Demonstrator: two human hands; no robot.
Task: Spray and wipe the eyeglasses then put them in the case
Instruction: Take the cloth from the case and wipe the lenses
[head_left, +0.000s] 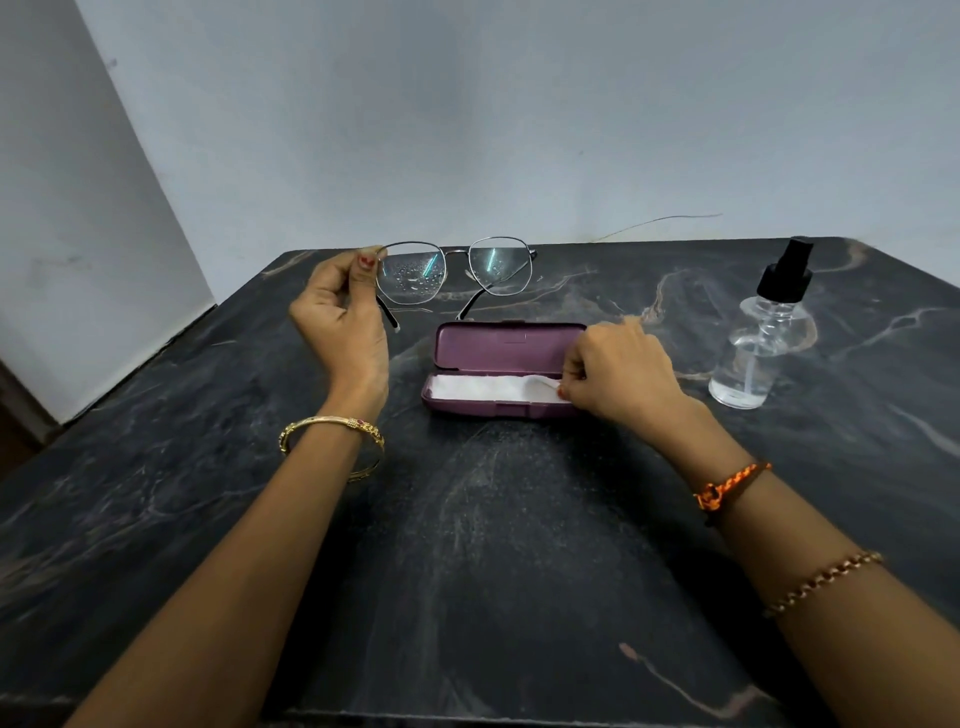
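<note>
My left hand (343, 306) holds thin metal-framed eyeglasses (457, 270) up by their left corner, above the far part of the table. Droplets cover the left lens. A purple glasses case (498, 348) lies open in the middle of the table, with a white cloth (488, 388) lying inside its lower half. My right hand (618, 376) is at the case's right end and pinches the cloth's corner between thumb and fingers.
A clear spray bottle (758, 343) with a black nozzle stands at the right of the dark marble table (467, 545). A pale wall rises right behind the table's far edge. The table's left edge drops off near a corner.
</note>
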